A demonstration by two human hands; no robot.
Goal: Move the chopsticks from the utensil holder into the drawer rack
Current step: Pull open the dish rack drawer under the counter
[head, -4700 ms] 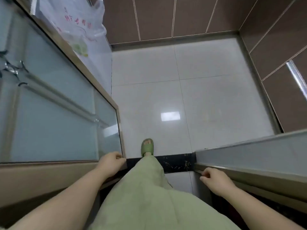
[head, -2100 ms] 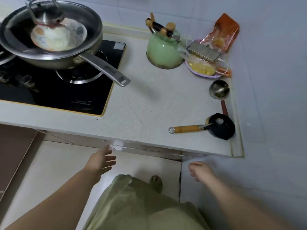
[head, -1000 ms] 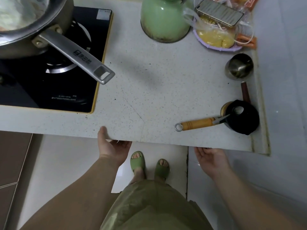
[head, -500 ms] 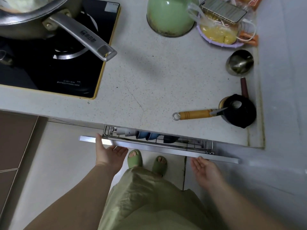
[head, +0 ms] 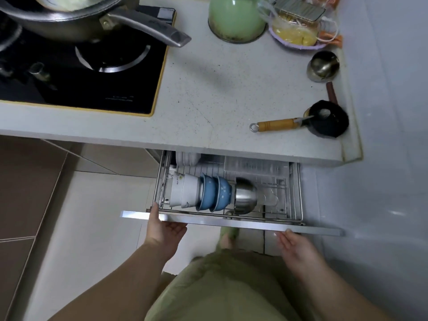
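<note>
The table (head: pixel 220 89) carries stove and kettle. Under its near edge the drawer rack (head: pixel 297 193) stands pulled out, holding bowls (head: pixel 214 192). The left hand (head: pixel 162 225) grips the drawer front; the right hand (head: pixel 295 246) is spread beneath it. No chopsticks visible.

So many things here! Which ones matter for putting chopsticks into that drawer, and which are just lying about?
For the job:
- drawer rack, pulled partly out
- left hand and right hand, both at the drawer front
- chopsticks and their holder: not in view

Just lying about:
- pan on the stove
- green kettle
- blue bowls in the rack
- wooden-handled ladle
</note>
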